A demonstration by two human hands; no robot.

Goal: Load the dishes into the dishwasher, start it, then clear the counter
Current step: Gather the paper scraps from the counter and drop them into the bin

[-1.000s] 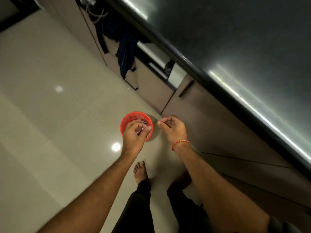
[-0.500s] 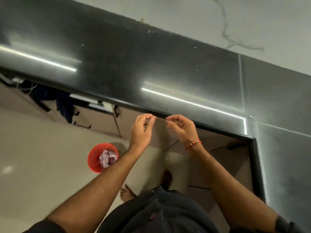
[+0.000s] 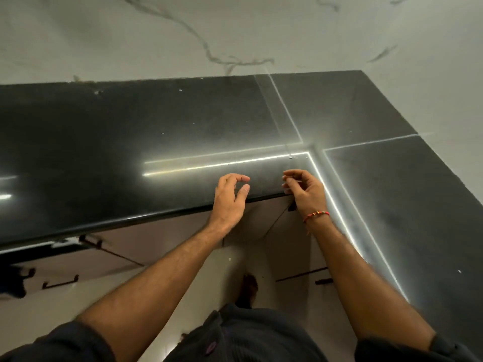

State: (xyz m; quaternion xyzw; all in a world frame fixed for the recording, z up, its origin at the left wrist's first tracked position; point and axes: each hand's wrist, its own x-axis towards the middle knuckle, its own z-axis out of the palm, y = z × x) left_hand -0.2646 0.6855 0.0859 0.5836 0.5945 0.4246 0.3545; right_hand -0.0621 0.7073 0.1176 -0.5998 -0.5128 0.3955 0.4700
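Note:
The black polished counter (image 3: 156, 142) fills the middle of the view and turns a corner at the right. A few pale crumbs (image 3: 290, 157) lie on it near the corner seam, and others (image 3: 163, 133) are scattered further left. My left hand (image 3: 228, 202) hovers over the counter's front edge, its fingers loosely curved, thumb and forefinger apart, holding nothing. My right hand (image 3: 304, 193), with a red thread bracelet on the wrist, hovers beside it. Its fingers are curled in toward the thumb with nothing visible between them. No dishes and no dishwasher are in view.
A white marbled wall (image 3: 235, 35) rises behind the counter. Below the front edge are brown cabinet doors (image 3: 162, 241) with dark handles (image 3: 60, 283). A pale tiled floor (image 3: 52, 317) and my own dark clothing show at the bottom.
My view swung up from the floor and the red bin to the counter. Both hands rose from over the bin to above the counter's front edge; the bin has left the view.

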